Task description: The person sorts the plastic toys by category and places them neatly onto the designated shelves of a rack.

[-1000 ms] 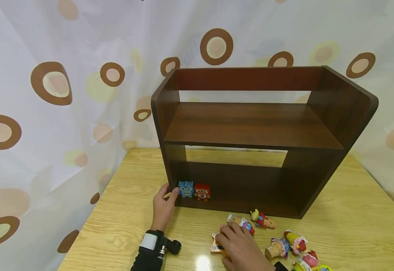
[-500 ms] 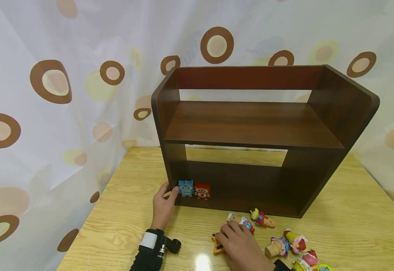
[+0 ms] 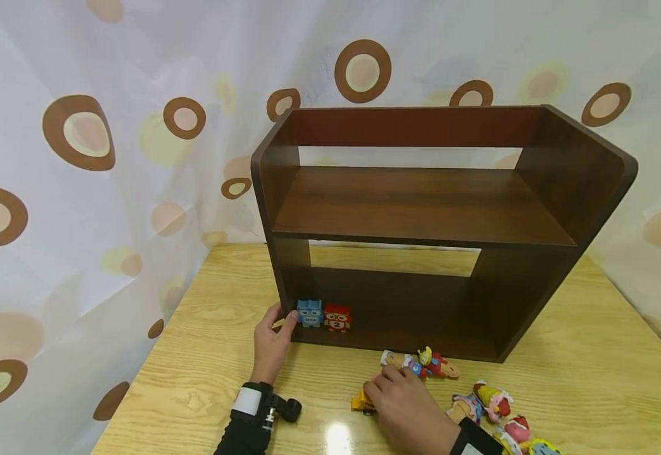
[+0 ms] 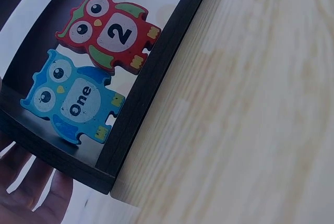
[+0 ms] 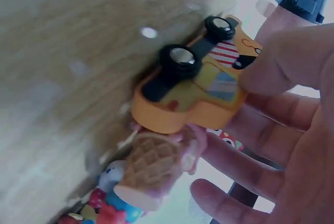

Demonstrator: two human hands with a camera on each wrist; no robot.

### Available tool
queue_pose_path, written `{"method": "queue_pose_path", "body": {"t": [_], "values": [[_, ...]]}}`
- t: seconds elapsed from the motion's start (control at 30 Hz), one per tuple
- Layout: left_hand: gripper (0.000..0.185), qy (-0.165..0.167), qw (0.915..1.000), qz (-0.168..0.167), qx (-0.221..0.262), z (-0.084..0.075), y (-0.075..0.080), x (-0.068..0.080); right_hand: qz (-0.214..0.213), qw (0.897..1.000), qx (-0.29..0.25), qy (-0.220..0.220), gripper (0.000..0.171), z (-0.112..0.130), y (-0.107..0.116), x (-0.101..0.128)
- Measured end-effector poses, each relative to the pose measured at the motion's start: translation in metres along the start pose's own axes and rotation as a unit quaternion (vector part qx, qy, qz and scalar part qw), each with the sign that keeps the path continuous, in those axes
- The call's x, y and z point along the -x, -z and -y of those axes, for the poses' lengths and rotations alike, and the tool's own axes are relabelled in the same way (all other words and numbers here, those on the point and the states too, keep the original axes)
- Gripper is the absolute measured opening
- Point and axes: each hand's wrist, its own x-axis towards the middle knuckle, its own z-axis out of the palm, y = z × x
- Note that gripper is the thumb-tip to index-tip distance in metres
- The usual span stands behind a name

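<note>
Orange toy car (image 5: 195,85), black wheels, striped panel, pinched in right hand (image 3: 407,411), left hand (image 3: 272,344) relaxed

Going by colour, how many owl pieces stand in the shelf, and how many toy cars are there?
Blue owl: 1
Red owl: 1
Yellow toy car: 1
Total: 3

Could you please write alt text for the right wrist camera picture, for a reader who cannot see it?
A right hand holds a small orange toy car with black wheels and a striped panel, tipped on its side close to a light wooden table. Just below the car is a toy ice cream cone, with more small colourful toys, blurred, at the lower edge.
</note>
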Motion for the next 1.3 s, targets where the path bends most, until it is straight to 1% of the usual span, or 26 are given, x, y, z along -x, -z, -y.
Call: {"method": "queue_pose_path", "body": {"t": [0.2, 0.37, 0.5, 0.57, 0.63, 0.73, 0.77, 0.83, 0.9, 1.0, 1.2, 1.3], "values": [[0.038, 0.002, 1.0, 0.005, 0.006, -0.002, 0.0, 0.0, -0.002, 1.0, 0.005, -0.003, 0.011, -0.001, -0.004, 0.001], [0.038, 0.017, 0.9998, 0.004, 0.011, -0.003, -0.001, -0.001, -0.022, 1.0, 0.007, -0.004, 0.008, -0.001, -0.006, 0.002], [0.039, 0.022, 0.9997, 0.005, 0.013, -0.005, -0.001, -0.001, -0.047, 0.999, 0.013, 0.004, 0.005, -0.003, -0.006, 0.002], [0.039, 0.015, 0.9999, 0.005, 0.007, -0.005, -0.001, -0.001, -0.062, 0.998, 0.012, 0.009, 0.005, -0.004, -0.007, 0.002], [0.04, 0.003, 1.0, 0.003, 0.004, -0.005, -0.001, 0.0, -0.066, 0.998, -0.002, 0.011, 0.005, -0.004, -0.006, 0.003], [0.04, -0.021, 0.9997, -0.005, -0.01, -0.002, -0.001, 0.001, -0.058, 0.998, -0.031, 0.012, 0.005, -0.006, -0.002, 0.004], [0.04, -0.024, 0.9996, -0.007, -0.011, -0.001, -0.002, 0.001, -0.052, 0.998, -0.04, 0.011, 0.006, -0.006, -0.001, 0.005], [0.04, -0.027, 0.9995, -0.008, -0.013, 0.0, -0.002, 0.002, -0.042, 0.998, -0.052, 0.008, 0.007, -0.007, 0.002, 0.006], [0.039, -0.02, 0.9997, -0.005, -0.009, 0.0, -0.002, 0.003, -0.037, 0.998, -0.055, 0.005, 0.012, -0.008, 0.005, 0.007], [0.04, -0.005, 1.0, 0.003, 0.004, 0.0, -0.002, 0.003, -0.05, 0.997, -0.055, 0.0, 0.018, -0.01, 0.01, 0.007], [0.039, 0.003, 1.0, 0.001, 0.006, 0.001, -0.002, 0.0, -0.088, 0.993, -0.08, 0.0, 0.024, -0.019, 0.026, 0.002], [0.038, 0.003, 1.0, 0.0, 0.002, 0.001, -0.001, 0.0, -0.095, 0.991, -0.087, -0.02, 0.025, -0.026, 0.037, -0.002]]}}
